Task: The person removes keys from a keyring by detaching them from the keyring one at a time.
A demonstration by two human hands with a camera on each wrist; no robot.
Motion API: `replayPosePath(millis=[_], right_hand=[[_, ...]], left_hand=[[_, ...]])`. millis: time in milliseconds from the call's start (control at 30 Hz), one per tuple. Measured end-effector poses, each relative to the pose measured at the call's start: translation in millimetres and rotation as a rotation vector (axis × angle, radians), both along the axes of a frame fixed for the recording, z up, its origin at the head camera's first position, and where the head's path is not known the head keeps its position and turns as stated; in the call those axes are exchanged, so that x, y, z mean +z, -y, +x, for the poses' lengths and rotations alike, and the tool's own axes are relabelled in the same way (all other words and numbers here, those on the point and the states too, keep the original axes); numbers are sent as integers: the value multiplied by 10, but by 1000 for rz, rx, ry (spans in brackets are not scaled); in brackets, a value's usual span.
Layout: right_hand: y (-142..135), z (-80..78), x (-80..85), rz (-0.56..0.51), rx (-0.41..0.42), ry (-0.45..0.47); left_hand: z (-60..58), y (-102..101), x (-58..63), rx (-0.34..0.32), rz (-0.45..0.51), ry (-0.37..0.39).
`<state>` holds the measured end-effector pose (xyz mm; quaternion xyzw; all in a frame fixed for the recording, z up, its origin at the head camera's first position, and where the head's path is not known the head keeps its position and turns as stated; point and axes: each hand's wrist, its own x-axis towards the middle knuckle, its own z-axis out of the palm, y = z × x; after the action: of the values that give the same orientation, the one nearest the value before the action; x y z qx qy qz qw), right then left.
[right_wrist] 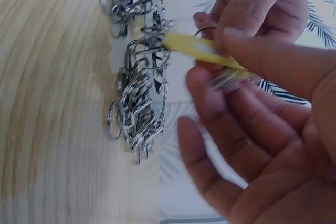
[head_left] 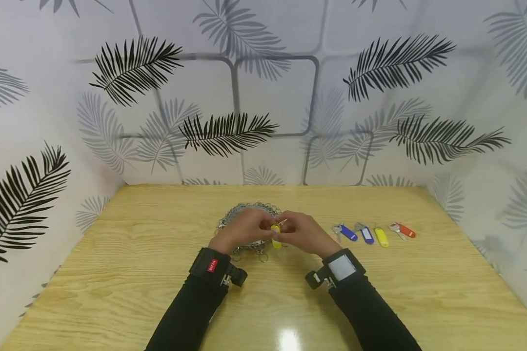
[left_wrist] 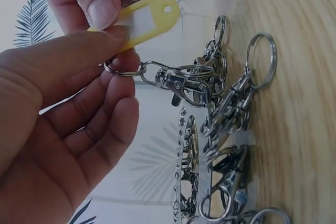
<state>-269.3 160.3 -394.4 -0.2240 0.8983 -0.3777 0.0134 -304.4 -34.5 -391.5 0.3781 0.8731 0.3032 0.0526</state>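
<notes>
Both hands meet over the front right of a round metal rack edged with swivel clasps and split rings [head_left: 241,208]. My right hand [head_left: 306,234] pinches a yellow key tag [left_wrist: 152,20] between thumb and fingers. A silver key [right_wrist: 227,80] shows under the tag, against the right fingers. My left hand [head_left: 247,226] has its thumb on the tag and grips a split ring [left_wrist: 124,72] with its fingers. That ring is linked to a swivel clasp [left_wrist: 181,85] at the rack's edge. Fingers hide part of the tag and ring.
To the right on the wooden table [head_left: 158,273] lie a blue tag [head_left: 349,233] with a key, another blue tag [head_left: 367,235], a yellow tag [head_left: 381,237] and a red tag [head_left: 406,231] with a key. A leaf-patterned wall covering [head_left: 272,161] stands behind.
</notes>
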Motion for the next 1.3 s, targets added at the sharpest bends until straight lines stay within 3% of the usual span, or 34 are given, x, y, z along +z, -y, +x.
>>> replayPosePath(millis=[267,533,733,1033,1300], right_hand=[[-21,-30,-29,18,-105,-137],[-10,-13,4,-12,-116,-163],[-23,-3,4,-35,-80,-161],[-72,-13,-17,-28,-81,-96],[-80,-37,-44,-5,-104,-118]], left_hand=[[1,6,-7,18,65,37],[12,-63,-34,107,54,-29],[32,-63,-35,153,66,10],[9,-72,-52,129,58,-21],[16,-93,-61,95,72,6]])
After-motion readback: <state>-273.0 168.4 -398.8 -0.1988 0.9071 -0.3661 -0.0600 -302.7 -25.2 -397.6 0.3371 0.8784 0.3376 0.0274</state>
